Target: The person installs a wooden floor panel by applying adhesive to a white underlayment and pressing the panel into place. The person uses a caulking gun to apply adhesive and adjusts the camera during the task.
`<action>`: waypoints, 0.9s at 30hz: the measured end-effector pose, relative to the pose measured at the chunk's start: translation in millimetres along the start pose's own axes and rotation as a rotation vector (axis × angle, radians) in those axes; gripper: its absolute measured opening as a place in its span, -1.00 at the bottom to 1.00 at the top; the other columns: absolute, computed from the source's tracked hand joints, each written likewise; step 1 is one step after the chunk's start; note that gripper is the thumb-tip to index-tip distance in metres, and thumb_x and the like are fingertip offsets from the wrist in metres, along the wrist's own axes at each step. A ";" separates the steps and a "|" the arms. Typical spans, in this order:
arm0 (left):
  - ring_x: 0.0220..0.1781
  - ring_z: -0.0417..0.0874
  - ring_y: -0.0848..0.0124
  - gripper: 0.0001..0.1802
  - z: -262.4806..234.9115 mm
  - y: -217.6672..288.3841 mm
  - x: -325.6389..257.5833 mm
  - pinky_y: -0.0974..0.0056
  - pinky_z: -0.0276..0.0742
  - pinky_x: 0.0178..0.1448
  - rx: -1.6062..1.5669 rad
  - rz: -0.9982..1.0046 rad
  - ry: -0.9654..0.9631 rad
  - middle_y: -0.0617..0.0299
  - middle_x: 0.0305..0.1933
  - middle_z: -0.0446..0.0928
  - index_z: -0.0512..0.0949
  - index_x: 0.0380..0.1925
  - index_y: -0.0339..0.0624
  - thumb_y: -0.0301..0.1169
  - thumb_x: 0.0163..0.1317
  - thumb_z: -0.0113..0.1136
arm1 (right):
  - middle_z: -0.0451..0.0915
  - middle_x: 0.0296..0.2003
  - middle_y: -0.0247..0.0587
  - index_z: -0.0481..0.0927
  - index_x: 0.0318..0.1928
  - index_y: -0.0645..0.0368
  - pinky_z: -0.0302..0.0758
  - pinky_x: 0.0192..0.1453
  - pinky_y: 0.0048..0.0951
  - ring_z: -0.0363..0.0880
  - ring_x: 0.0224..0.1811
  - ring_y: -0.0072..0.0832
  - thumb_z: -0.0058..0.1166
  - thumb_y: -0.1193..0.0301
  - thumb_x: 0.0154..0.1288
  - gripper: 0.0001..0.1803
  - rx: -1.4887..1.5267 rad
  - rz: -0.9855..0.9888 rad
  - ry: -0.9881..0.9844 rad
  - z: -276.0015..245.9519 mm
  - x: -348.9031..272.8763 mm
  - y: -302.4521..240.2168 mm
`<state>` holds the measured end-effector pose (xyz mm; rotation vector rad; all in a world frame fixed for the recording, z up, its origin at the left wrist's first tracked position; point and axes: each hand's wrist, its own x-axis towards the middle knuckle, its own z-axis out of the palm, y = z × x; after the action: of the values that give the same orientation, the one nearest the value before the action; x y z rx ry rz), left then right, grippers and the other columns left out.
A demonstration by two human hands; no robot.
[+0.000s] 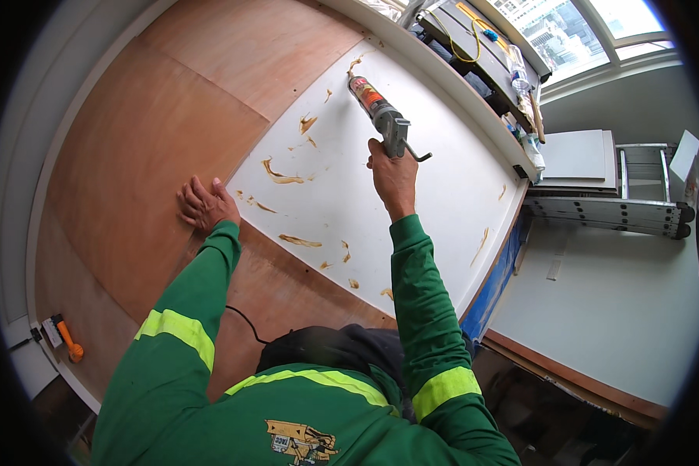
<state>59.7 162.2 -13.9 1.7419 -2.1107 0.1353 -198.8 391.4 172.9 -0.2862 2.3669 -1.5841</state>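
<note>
My right hand [394,180] grips the handle of a caulking gun [387,123], its fingers wrapped round it. A red and orange adhesive cartridge [367,95] sits in the gun, with its nozzle at a brown smear near the far edge of a white panel [342,194]. More streaks of brown adhesive [279,175] are scattered over the panel. My left hand [208,205] rests on the reddish plywood sheet [147,147] beside the panel's left edge, fingers spread and holding nothing.
A raised white rim [443,78] bounds the boards on the far right side. Beyond it stand a dark bench [481,54] with a yellow cord and bottles, and a folded aluminium ladder [610,213]. An orange-handled tool [71,342] lies at the lower left.
</note>
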 end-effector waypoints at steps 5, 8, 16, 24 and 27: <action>0.82 0.10 0.03 -0.28 -3.1 -0.3 -0.7 -0.43 -0.08 0.77 0.011 0.011 -0.002 0.11 0.69 0.29 0.34 0.62 0.07 0.19 0.64 0.01 | 0.63 -0.51 -0.10 0.58 -0.26 0.36 0.53 -0.26 -0.16 0.53 -0.50 -0.35 0.19 0.30 0.51 -0.68 -0.087 0.011 -0.023 1.5 -11.1 -2.6; 0.83 0.09 0.03 -0.28 -3.3 2.1 -1.6 -0.43 -0.07 0.76 -0.006 0.018 0.005 0.10 0.69 0.28 0.34 0.62 0.07 0.18 0.64 0.01 | 0.62 -0.52 -0.08 0.59 -0.27 0.36 0.56 -0.29 -0.17 0.57 -0.51 -0.34 0.18 0.33 0.49 -0.71 -0.080 0.066 -0.006 5.3 -4.2 15.1; 0.83 0.07 0.04 -0.29 -1.0 2.9 0.5 -0.45 -0.07 0.75 -0.020 -0.016 -0.031 0.13 0.71 0.26 0.33 0.62 0.09 0.17 0.64 0.02 | 0.52 -0.52 -0.35 0.56 -0.29 0.31 0.41 -0.40 -0.31 0.41 -0.52 -0.57 0.19 0.36 0.45 -0.75 -0.177 0.038 -0.008 -17.3 -7.2 1.4; 0.84 0.07 0.04 -0.28 -0.4 2.2 1.9 -0.43 -0.07 0.77 -0.014 -0.003 -0.048 0.17 0.73 0.24 0.32 0.63 0.09 0.19 0.65 -0.01 | 0.59 -0.57 -0.30 0.65 -0.33 0.30 0.53 -0.39 -0.29 0.53 -0.58 -0.54 0.26 0.32 0.44 -0.72 -0.207 0.001 0.031 -47.8 -3.5 8.1; 0.83 0.08 0.03 -0.28 0.3 -2.3 2.2 -0.43 -0.05 0.76 0.007 -0.005 -0.047 0.12 0.70 0.26 0.34 0.61 0.06 0.17 0.65 0.00 | 0.74 -0.35 0.07 0.70 -0.11 0.37 0.62 -0.08 -0.10 0.71 -0.32 -0.17 0.26 0.26 0.41 -0.65 -0.191 0.071 0.011 -69.8 4.1 -10.8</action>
<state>61.5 159.6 -13.8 1.7708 -2.1412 0.1007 -226.1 446.7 207.6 -0.2302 2.5111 -1.3344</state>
